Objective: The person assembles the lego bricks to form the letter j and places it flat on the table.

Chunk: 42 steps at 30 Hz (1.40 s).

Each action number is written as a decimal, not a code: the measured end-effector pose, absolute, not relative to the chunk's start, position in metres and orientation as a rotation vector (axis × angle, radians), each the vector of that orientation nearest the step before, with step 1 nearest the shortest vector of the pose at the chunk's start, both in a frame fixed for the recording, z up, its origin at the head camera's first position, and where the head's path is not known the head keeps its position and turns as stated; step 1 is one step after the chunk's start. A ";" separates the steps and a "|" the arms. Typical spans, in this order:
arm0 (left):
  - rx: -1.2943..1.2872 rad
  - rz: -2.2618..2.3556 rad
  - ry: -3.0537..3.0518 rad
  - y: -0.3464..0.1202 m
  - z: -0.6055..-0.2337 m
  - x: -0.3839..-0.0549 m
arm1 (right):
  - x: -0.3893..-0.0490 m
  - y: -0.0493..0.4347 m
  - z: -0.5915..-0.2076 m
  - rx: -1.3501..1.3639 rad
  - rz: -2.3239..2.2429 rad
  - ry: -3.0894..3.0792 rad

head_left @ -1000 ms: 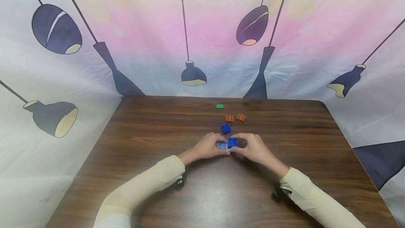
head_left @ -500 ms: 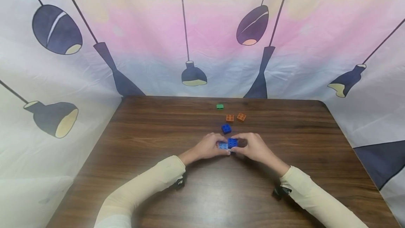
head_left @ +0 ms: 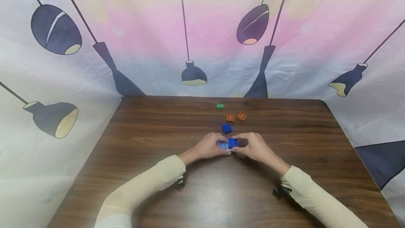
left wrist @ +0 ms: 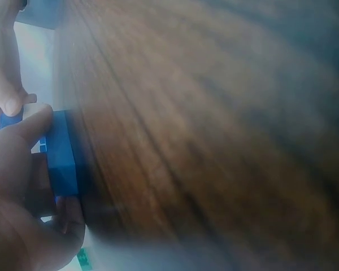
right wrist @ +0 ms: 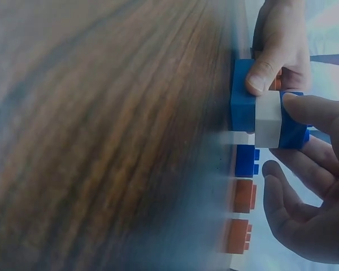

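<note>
Both hands meet over a small stack of toy building bricks near the middle of the wooden table (head_left: 164,185). My left hand (head_left: 206,146) grips the lower part, a light blue brick (head_left: 223,146) close over the tabletop. A white brick (right wrist: 267,119) sits on it in the right wrist view, beside my left thumb. On top is a dark blue brick (head_left: 233,142), which my right hand (head_left: 255,147) pinches between thumb and fingers. Behind the left thumb, a bit of orange (right wrist: 278,81) shows in the right wrist view. Fingers hide parts of the stack.
Just beyond the hands lies a loose dark blue brick (head_left: 226,128). Two orange bricks, one on the left (head_left: 230,117) and one on the right (head_left: 242,116), lie farther back. A green brick (head_left: 220,106) is near the far edge, before a printed cloth (head_left: 215,38).
</note>
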<state>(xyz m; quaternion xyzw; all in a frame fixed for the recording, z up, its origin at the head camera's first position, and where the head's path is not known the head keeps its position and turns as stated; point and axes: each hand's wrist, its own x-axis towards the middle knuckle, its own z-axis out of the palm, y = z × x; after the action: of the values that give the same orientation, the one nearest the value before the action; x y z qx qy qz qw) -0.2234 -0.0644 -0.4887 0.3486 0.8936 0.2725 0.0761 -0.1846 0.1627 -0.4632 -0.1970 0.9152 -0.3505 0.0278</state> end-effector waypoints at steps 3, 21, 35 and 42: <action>1.052 0.820 2.680 -0.064 -0.488 -0.223 | -0.185 0.162 -0.463 -0.612 -1.056 2.832; 1.067 0.808 2.691 -0.064 -0.487 -0.221 | -0.184 0.162 -0.464 -0.620 -1.093 2.844; 1.047 0.813 2.692 -0.064 -0.488 -0.221 | -0.183 0.165 -0.465 -0.638 -1.120 2.786; 1.080 0.821 2.705 -0.064 -0.489 -0.222 | -0.183 0.167 -0.461 -0.647 -1.181 2.756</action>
<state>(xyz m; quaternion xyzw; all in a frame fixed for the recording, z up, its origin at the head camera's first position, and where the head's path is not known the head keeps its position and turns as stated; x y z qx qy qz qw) -0.2220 -0.0641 -0.4892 0.3562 0.8924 0.2708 0.0579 -0.1827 0.1666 -0.4613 -0.2109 0.8978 -0.3848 0.0370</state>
